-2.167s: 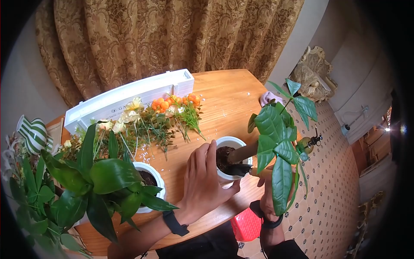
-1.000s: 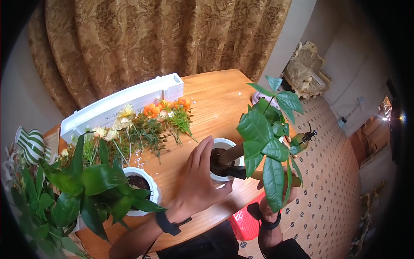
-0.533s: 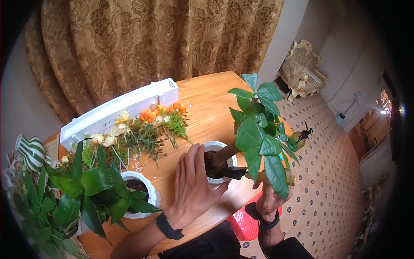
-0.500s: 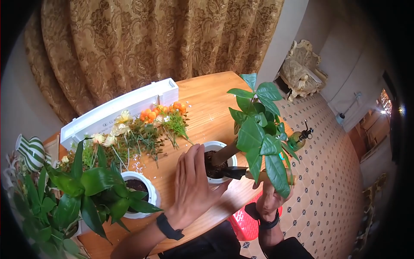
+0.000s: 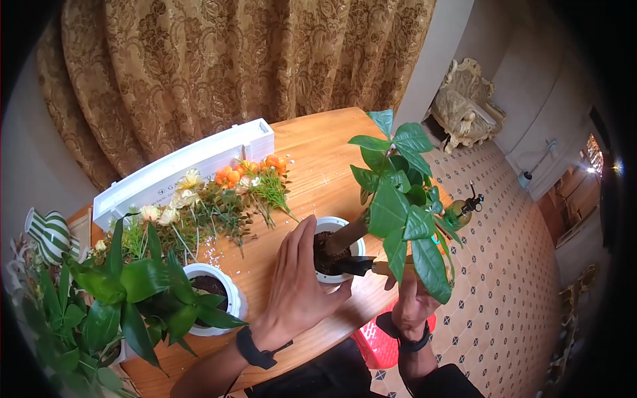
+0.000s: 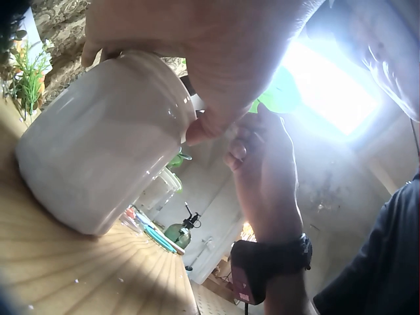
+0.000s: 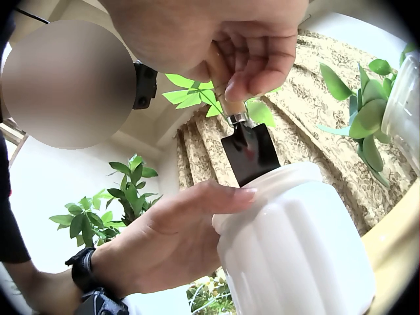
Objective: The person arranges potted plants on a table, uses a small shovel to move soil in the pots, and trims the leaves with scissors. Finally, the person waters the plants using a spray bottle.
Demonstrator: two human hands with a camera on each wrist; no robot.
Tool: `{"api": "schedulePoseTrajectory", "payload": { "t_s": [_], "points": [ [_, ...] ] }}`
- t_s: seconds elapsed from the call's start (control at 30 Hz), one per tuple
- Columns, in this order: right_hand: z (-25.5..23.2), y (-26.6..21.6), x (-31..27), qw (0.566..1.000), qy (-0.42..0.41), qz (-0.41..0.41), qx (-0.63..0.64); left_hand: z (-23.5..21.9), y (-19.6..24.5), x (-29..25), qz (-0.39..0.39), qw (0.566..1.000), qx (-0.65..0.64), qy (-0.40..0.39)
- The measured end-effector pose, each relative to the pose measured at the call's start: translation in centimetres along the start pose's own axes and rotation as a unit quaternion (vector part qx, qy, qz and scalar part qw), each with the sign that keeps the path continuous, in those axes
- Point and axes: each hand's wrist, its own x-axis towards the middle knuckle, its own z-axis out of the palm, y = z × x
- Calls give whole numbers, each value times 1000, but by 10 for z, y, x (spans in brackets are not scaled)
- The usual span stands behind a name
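Observation:
A white flowerpot [image 5: 361, 249] with dark soil [image 5: 324, 259] and a leafy, thick-stemmed plant [image 5: 391, 209] stands near the table's front edge. My left hand [image 5: 295, 285] grips the pot, with its fingers along the left side and its thumb at the near rim. My right hand [image 5: 415, 302] holds the wooden handle of a small trowel [image 7: 249, 154], partly behind the leaves in the head view. Its black blade points down over the pot's near rim, and the tip is hidden inside in the right wrist view.
A second white pot [image 5: 232, 292] with a broad-leaved plant [image 5: 142, 278] stands left. Artificial flowers [image 5: 189, 199] lie before a long white planter box [image 5: 186, 162]. A striped vase [image 5: 50, 233] sits far left, a green spray bottle [image 5: 461, 212] at the right. A red stool [image 5: 375, 341] is below.
The head view has shifted, so the scene sits further left. The trowel's handle swung out to the lower right, and now shows shorter behind the leaves. The left hand stays at the pot.

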Motion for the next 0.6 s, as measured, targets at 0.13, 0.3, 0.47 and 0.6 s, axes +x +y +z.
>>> {"api": "schedulePoseTrajectory", "payload": {
  "t_s": [0.13,0.3,0.47,0.6],
  "points": [
    [17,-14,10,999,20,-48,2,6,2,-3,2,998,26,55],
    [5,0,10,993,-1,-94,-73,3,8,-4,-3,995,82,61],
    [10,1,9,991,-24,-96,-90,3,8,-4,-5,994,88,59],
    [14,-3,10,990,-39,-88,-103,4,7,-4,-21,995,86,43]
  ]
}}
